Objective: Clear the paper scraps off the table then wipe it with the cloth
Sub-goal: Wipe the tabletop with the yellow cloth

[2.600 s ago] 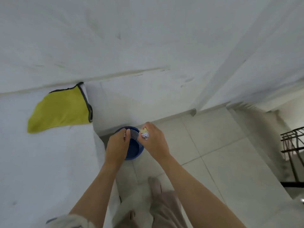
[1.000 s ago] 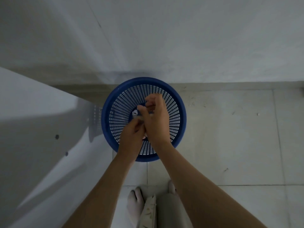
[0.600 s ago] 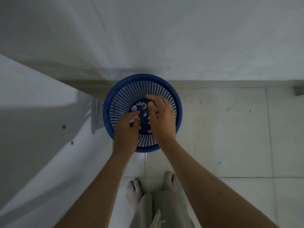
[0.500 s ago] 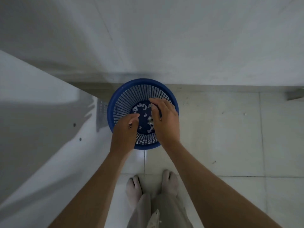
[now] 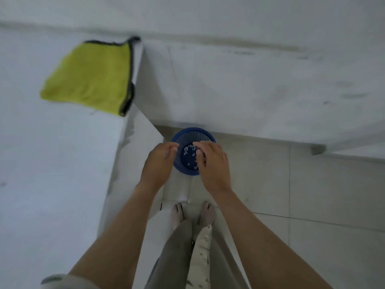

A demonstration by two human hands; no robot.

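Observation:
A blue mesh basket [image 5: 187,137] stands on the floor beside the table's right edge, with several white paper scraps [image 5: 190,156] lying in its bottom. My left hand [image 5: 159,163] hovers over the basket's left rim, fingers loosely curled and holding nothing. My right hand [image 5: 212,161] hangs above the right rim, fingers bent downward, also without anything in it. A yellow cloth [image 5: 89,76] with a dark border lies flat on the white table [image 5: 52,163] near its far right corner.
A white wall [image 5: 250,80] rises directly behind the basket. Pale floor tiles [image 5: 302,195] spread out to the right. My two feet [image 5: 191,213] stand just short of the basket, close to the table's side.
The view has lifted and pulled back, so the table top and yellow cloth show again. Both hands have risen from inside the basket and moved apart; the scraps lie in its bottom.

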